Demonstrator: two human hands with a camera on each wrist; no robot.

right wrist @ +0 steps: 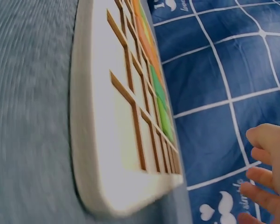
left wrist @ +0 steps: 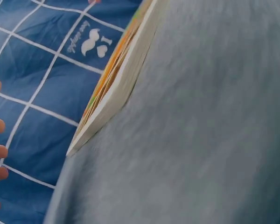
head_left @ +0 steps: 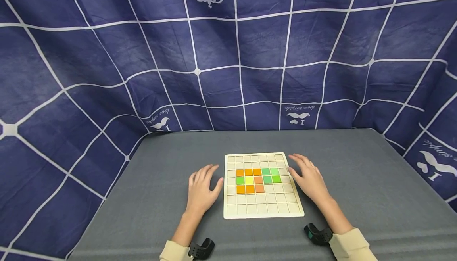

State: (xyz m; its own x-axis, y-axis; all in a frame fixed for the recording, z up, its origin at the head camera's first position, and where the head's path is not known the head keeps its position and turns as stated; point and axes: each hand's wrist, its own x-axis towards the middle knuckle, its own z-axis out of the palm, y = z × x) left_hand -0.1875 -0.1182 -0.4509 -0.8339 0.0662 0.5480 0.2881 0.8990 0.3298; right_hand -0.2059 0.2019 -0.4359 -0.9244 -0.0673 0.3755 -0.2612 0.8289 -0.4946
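A cream square board (head_left: pixel 250 210) with a raised grid lies flat between my two hands. Coloured square tiles fill several cells around its middle: orange tiles (head_left: pixel 248 172), a yellow tile (head_left: pixel 249 180), salmon tiles (head_left: pixel 259 188) and green tiles (head_left: pixel 276 179). My left hand (head_left: pixel 202 189) is beside the board's left edge, fingers loosely extended and thumb toward the rim, holding nothing. On the other side, my right hand (head_left: pixel 310 178) has relaxed fingers and its thumb close by the right rim; it holds nothing either. Both wrist views show fingers apart from the board.
The board lies on a grey cloth-covered table (head_left: pixel 171 154). A dark blue curtain (head_left: pixel 221 86) with white grid lines hangs behind and at the sides. Black wrist devices (head_left: pixel 202 249) sit at both cream sleeves (head_left: pixel 351 245).
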